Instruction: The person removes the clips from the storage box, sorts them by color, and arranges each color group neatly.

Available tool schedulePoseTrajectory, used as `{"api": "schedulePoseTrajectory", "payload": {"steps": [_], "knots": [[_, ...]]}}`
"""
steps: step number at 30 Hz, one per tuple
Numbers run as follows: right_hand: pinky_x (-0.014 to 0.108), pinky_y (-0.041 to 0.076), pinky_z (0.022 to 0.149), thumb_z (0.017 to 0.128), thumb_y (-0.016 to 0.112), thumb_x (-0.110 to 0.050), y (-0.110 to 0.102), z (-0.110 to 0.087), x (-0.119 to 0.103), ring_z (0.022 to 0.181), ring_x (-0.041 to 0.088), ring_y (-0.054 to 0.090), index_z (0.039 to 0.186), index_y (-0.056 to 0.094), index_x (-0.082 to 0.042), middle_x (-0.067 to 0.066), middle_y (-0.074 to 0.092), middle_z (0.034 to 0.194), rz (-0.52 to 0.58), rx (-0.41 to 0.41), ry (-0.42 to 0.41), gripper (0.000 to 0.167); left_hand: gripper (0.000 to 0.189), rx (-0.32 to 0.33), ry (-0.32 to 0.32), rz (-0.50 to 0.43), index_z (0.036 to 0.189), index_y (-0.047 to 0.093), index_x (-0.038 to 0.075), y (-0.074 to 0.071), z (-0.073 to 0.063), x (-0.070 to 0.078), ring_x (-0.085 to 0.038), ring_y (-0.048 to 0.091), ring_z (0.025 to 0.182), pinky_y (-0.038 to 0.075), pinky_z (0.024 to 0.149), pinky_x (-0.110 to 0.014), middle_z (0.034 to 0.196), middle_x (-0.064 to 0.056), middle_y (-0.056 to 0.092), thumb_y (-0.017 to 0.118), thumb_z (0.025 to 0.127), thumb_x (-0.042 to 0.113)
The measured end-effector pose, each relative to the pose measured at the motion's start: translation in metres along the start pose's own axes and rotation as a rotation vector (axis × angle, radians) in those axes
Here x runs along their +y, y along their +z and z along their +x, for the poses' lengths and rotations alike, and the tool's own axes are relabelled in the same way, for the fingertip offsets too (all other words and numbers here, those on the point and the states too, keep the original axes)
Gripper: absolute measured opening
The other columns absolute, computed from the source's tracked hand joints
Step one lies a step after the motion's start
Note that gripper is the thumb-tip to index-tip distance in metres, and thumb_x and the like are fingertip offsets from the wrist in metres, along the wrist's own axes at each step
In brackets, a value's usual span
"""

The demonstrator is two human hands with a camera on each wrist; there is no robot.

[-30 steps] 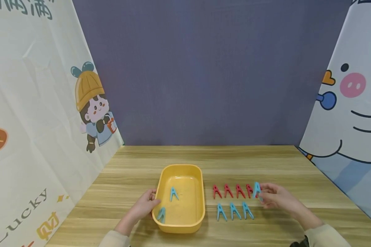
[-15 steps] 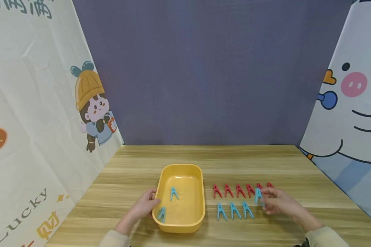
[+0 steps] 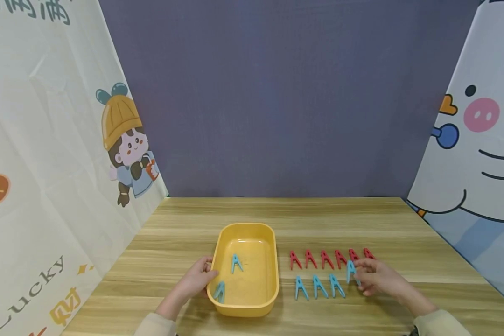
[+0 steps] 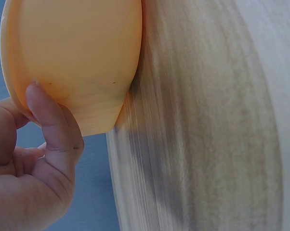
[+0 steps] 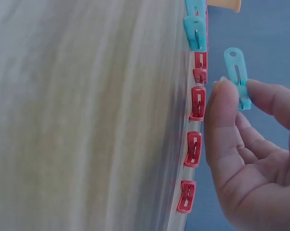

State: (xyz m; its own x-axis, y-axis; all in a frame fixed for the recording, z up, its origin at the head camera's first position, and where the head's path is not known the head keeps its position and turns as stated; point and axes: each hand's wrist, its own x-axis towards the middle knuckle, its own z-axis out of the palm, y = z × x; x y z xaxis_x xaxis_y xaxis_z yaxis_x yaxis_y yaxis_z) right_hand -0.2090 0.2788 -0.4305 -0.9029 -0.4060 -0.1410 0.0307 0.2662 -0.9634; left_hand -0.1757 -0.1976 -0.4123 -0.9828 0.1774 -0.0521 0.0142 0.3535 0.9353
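Note:
My left hand (image 3: 197, 278) pinches the left rim of a yellow plastic basin (image 3: 252, 294); the left wrist view shows the fingers bent over its edge. Two blue clothespins lie inside, one at mid-floor (image 3: 236, 263) and another in the near left corner (image 3: 220, 292). Between thumb and fingertip, my right hand (image 3: 378, 278) pinches a blue clothespin (image 5: 236, 72). That clothespin is just right of a row of three blue clothespins (image 3: 319, 286) on the table. Beyond them stands a row of several red clothespins (image 3: 311, 259).
The wood-grain table (image 3: 193, 212) carries everything. A dark grey-blue panel (image 3: 277, 102) closes off the back. Cartoon-printed white sheets flank the table on the left (image 3: 46, 140) and right (image 3: 487, 70).
With the blue clothespin, my right hand has moved from over the red row toward the near side, revealing red clothespins at that row's right end. The left hand and basin have stayed put.

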Motion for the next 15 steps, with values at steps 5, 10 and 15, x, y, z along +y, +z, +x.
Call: {"api": "schedulePoseTrajectory", "payload": {"steps": [5,10,15], "knots": [[0.035,0.054,0.060,0.089,0.058,-0.011,-0.0009,-0.0002,0.0026,0.072,0.021,0.058,0.123,0.028,0.021,0.012,0.054,0.094,-0.014,-0.015,0.000,0.056,0.045,-0.004,-0.003,-0.011,0.129,0.032,-0.011,-0.0002,-0.0003,0.0001,-0.022,0.059,0.062,0.053,0.049,-0.037,0.086,-0.014,0.047,0.050,0.092,0.008],[0.035,0.054,0.059,0.089,0.057,-0.009,-0.0007,0.0010,0.0035,0.071,0.021,0.056,0.123,0.031,0.020,0.012,0.055,0.092,-0.024,-0.016,0.018,0.052,0.045,0.000,0.000,-0.011,0.129,0.032,-0.011,-0.0002,0.0000,-0.0008,-0.022,0.059,0.061,0.053,0.049,-0.038,0.085,-0.013,0.047,0.051,0.092,0.007],[0.034,0.054,0.058,0.089,0.057,-0.008,0.0003,0.0000,0.0030,0.069,0.021,0.056,0.120,0.034,0.021,0.011,0.055,0.090,-0.058,-0.008,0.013,0.048,0.046,-0.001,0.000,-0.007,0.129,0.032,-0.012,0.0001,0.0004,-0.0002,-0.022,0.058,0.060,0.053,0.048,-0.038,0.086,-0.013,0.048,0.051,0.092,0.007]]}}
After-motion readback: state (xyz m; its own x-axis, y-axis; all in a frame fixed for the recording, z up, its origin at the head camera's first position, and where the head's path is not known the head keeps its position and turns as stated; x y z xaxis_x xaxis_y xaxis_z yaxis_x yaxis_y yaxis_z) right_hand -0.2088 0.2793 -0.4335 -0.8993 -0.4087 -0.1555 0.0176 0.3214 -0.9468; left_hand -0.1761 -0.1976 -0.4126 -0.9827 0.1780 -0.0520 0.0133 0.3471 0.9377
